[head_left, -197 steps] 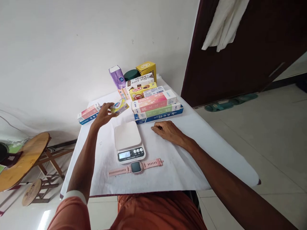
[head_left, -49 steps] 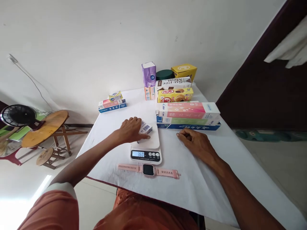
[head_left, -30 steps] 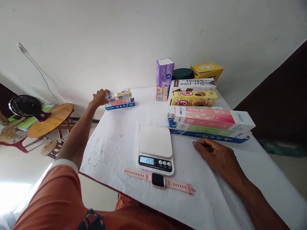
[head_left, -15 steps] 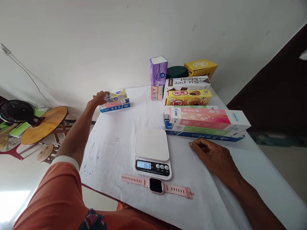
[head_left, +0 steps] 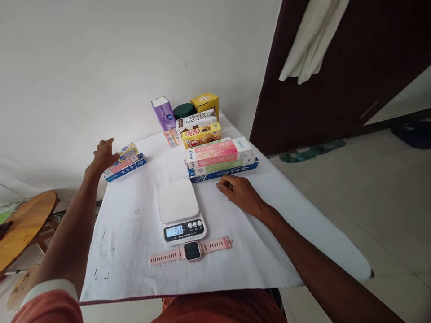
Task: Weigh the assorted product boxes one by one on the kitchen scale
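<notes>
Two hands in play, and we see the left hand (head_left: 105, 154) over the left end of a small stack, fingers spread well apart — whether it touches the yellow boxes (head_left: 127, 155) there, we cannot tell. They lie on a pink box (head_left: 118, 167) and a blue box (head_left: 129, 169). Our right hand (head_left: 240, 193) rests on the white cloth (head_left: 134, 251), fingers curled in loosely, no object visible in it, just before the long boxes (head_left: 220, 157). Between our hands — the scale (head_left: 178, 202), reading 363, its platform bare.

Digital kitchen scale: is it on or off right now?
On: the digital kitchen scale has a lit display showing the digits 363.
</notes>
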